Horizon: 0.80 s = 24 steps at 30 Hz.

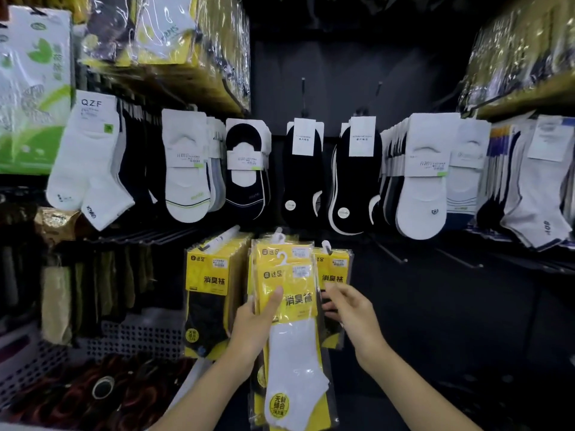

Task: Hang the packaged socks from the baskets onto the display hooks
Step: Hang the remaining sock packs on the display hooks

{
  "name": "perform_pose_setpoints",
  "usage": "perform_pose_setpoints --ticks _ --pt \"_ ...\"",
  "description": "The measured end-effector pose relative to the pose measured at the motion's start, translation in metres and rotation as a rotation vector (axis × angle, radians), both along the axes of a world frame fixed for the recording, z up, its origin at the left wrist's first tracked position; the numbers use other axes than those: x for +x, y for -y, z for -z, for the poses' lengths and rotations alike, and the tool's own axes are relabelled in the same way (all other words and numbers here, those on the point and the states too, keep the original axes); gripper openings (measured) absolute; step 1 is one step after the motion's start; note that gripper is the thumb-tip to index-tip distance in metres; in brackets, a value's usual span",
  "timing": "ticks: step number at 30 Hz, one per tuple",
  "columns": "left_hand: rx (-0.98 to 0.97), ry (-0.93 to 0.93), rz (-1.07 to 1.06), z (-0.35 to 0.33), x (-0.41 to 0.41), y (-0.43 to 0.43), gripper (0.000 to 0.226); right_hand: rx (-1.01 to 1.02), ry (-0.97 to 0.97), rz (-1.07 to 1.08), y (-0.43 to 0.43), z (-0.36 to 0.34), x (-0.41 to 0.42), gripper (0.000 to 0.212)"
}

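My left hand (253, 329) grips a yellow pack of white socks (291, 346) by its left edge, thumb across the front. The pack's white plastic hanger (282, 259) points up in front of another yellow pack hanging on a display hook (279, 234). My right hand (350, 309) hovers just right of the pack with fingers loosely bent, touching or nearly touching the yellow pack (333, 275) behind it; I cannot tell which. More yellow packs (208, 293) hang to the left.
Above hang rows of white and black socks (303, 172) on hooks. Bare hooks (392, 255) jut out at the right over a dark panel. A perforated grey basket (137, 339) with dark goods sits lower left. Stocked shelves flank both sides.
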<state>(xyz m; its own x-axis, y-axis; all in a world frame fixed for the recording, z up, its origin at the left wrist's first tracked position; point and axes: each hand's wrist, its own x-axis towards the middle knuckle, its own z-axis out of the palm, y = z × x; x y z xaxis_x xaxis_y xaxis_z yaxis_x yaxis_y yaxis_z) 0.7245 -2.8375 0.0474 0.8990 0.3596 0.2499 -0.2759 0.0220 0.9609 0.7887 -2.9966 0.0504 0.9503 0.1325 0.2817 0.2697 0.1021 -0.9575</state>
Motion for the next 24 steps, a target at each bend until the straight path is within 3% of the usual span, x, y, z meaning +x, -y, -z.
perform_pose_setpoints --ticks 5,11,16,20,24 --pt "-0.044 -0.019 -0.016 0.005 -0.002 0.017 0.036 0.032 0.034 -0.050 0.004 0.000 -0.024 0.030" --pt "-0.021 -0.044 -0.041 0.012 -0.005 0.020 0.035 0.063 -0.042 -0.077 0.015 0.007 -0.029 0.018" --pt "0.096 -0.064 -0.135 0.014 -0.005 0.001 0.032 0.110 -0.135 0.069 0.031 0.014 -0.016 0.011" --pt "0.150 -0.054 -0.205 0.011 -0.001 -0.021 0.043 0.127 -0.129 0.158 0.043 0.004 -0.001 0.008" --pt "0.131 -0.044 -0.231 0.004 0.001 -0.037 0.041 0.078 -0.085 0.184 0.039 -0.010 0.016 0.008"
